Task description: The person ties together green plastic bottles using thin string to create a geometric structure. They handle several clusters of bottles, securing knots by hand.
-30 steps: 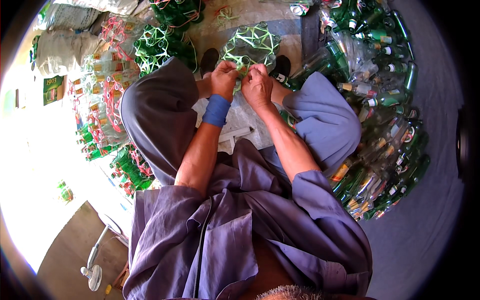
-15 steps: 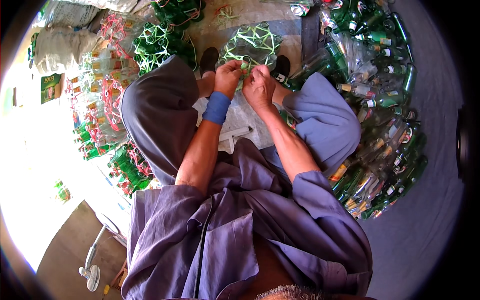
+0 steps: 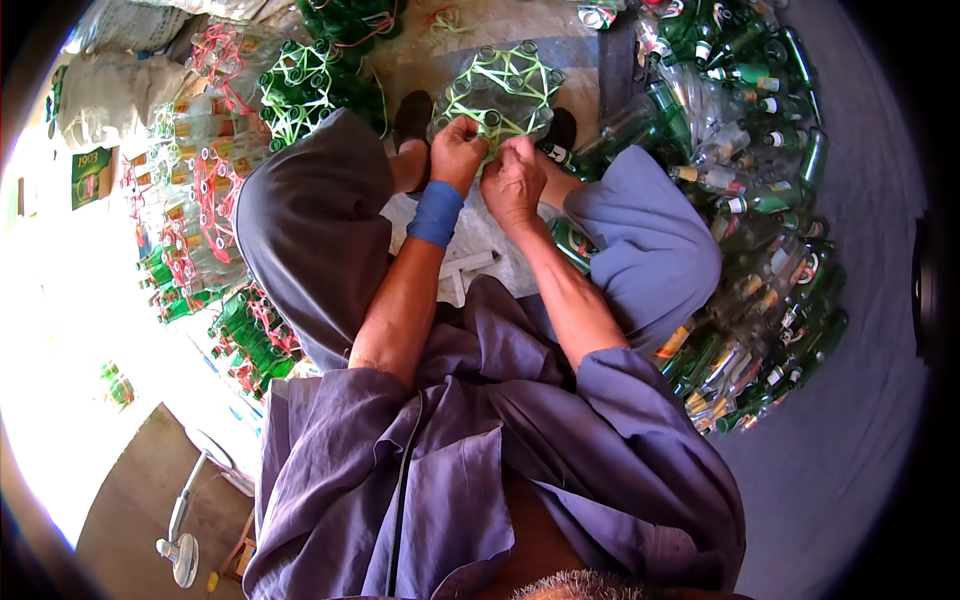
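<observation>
A round bundle of clear glass bottles (image 3: 508,103) stands upright between my feet, mouths up. Light green plastic twine (image 3: 493,70) zigzags around the bottle necks. At the near rim of this bundle my left hand (image 3: 458,157), with a blue band on its wrist, has its fingers closed in a pinch on the twine. Just right of it and slightly lower, my right hand (image 3: 514,186) is also closed, thumb and forefinger pinching the same twine. The fingers partly hide the twine between the hands.
Loose green and clear bottles (image 3: 765,200) are heaped along my right side. Tied bundles stand at left, one of green bottles (image 3: 300,85) and others with red twine (image 3: 215,190). Twine scraps (image 3: 447,22) lie on the floor ahead. A standing fan (image 3: 183,545) is behind left.
My right hand has shifted slightly left and down, and its fingers have drawn in. The left hand stays close to its place. The view has moved slightly.
</observation>
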Action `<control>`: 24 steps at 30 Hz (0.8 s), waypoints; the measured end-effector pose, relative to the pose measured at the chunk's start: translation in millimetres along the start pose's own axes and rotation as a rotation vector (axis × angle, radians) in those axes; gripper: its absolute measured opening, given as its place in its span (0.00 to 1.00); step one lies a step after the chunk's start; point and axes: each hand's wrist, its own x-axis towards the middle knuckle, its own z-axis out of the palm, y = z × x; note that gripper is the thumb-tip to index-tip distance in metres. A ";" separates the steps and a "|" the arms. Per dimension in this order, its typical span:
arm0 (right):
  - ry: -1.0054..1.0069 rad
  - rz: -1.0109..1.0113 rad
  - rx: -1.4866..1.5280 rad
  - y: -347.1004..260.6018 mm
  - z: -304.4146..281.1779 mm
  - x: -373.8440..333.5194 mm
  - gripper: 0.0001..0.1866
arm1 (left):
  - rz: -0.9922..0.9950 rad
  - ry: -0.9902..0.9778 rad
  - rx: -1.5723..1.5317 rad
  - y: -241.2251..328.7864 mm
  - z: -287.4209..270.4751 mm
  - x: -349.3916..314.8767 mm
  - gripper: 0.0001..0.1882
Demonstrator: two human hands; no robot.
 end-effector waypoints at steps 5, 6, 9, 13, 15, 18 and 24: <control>0.009 0.034 0.012 -2.0 0.4 -2.4 0.02 | 0.051 0.029 0.062 -9.7 -4.1 2.0 0.06; 0.020 0.045 0.016 -1.1 0.9 -3.8 0.02 | 0.052 0.022 0.107 -11.9 -6.9 2.6 0.07; 0.052 0.071 0.009 4.9 -2.6 -3.3 0.02 | -0.064 -0.004 -0.052 7.4 4.5 -2.9 0.07; 0.052 0.105 0.015 -3.6 -3.1 -4.5 0.03 | -0.035 -0.022 -0.208 5.6 -1.1 -1.4 0.08; 0.053 0.102 0.011 -6.3 -2.4 -4.4 0.03 | -0.016 -0.102 -0.241 3.7 -5.9 -0.5 0.09; 0.050 0.120 -0.004 -2.0 -3.0 -5.4 0.02 | -0.086 -0.149 -0.254 17.3 -1.5 -5.1 0.10; 0.043 0.116 0.016 -1.9 -2.8 -5.6 0.02 | -0.114 -0.137 -0.274 27.1 -3.7 -9.2 0.10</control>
